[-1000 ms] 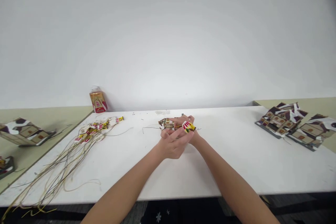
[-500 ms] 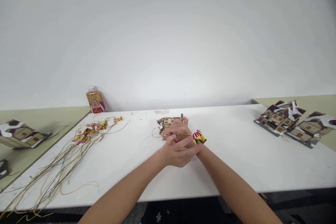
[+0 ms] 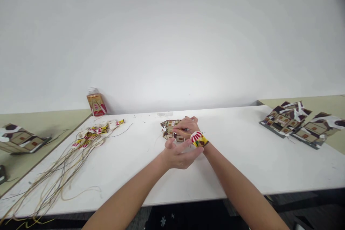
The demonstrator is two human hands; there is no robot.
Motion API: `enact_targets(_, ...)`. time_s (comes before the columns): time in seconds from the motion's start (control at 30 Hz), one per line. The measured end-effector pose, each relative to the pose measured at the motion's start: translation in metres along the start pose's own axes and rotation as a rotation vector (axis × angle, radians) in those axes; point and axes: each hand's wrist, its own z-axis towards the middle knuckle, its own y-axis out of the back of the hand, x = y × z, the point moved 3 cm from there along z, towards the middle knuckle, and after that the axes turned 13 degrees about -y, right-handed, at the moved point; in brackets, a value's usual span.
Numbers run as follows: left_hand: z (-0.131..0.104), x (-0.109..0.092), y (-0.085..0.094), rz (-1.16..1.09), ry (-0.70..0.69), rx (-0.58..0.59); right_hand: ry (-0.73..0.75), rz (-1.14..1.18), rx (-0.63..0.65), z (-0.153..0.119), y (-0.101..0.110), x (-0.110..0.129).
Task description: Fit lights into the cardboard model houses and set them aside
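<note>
My right hand (image 3: 189,125) reaches over a small model house (image 3: 169,134), its fingers pinched on a thin wire. That wire leads to a little ornament (image 3: 199,139) with a red-and-white striped top and a yellow lower part. My left hand (image 3: 180,155) is palm up in front of the house. Its long fingers stretch to the ornament, which sits between the fingertips, while the thumb stands apart. Part of the house is hidden behind my right hand.
Several similar ornaments with long tangled wires (image 3: 93,133) lie at left. Behind them stands a bottle (image 3: 96,104). Two snow-roofed houses (image 3: 287,118) (image 3: 319,129) are at right, another house (image 3: 21,139) at far left. The white table (image 3: 242,158) meets a wall.
The ornament has shifted slightly left, closer to my left fingertips. My right hand has lifted away from my left and turned, showing more of the model house.
</note>
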Motion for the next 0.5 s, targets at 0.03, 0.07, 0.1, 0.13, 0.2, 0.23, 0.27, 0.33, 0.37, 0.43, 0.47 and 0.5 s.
enact_targets(0.03,0.001,0.004,0.001,0.034,0.029,0.016,-0.014,0.035,0.015,0.004,0.005,-0.004)
enact_targets(0.07,0.001,0.008,0.003,0.069,0.063,0.031,-0.048,0.073,0.014,0.006,0.008,-0.008)
enact_targets(0.1,-0.001,0.012,0.004,0.103,0.101,0.043,-0.093,0.104,0.001,0.008,0.011,-0.013)
enact_targets(0.13,-0.004,0.017,0.006,0.132,0.140,0.059,-0.142,0.123,-0.024,0.010,0.012,-0.018)
enact_targets(0.2,-0.011,0.027,0.008,0.175,0.217,0.089,-0.238,0.134,-0.083,0.011,0.014,-0.027)
enact_targets(0.23,-0.014,0.032,0.010,0.194,0.256,0.103,-0.281,0.135,-0.108,0.012,0.015,-0.031)
enact_targets(0.27,-0.018,0.038,0.010,0.211,0.295,0.115,-0.311,0.133,-0.123,0.012,0.015,-0.035)
enact_targets(0.33,-0.025,0.048,0.011,0.240,0.377,0.130,-0.333,0.107,-0.137,0.013,0.017,-0.040)
enact_targets(0.37,-0.028,0.052,0.011,0.249,0.415,0.131,-0.327,0.081,-0.146,0.014,0.018,-0.041)
enact_targets(0.43,-0.032,0.058,0.010,0.254,0.476,0.131,-0.302,0.013,-0.168,0.014,0.020,-0.042)
enact_targets(0.47,-0.033,0.060,0.009,0.247,0.496,0.127,-0.291,-0.026,-0.176,0.014,0.021,-0.042)
enact_targets(0.5,-0.034,0.061,0.009,0.233,0.513,0.118,-0.284,-0.066,-0.182,0.014,0.022,-0.041)
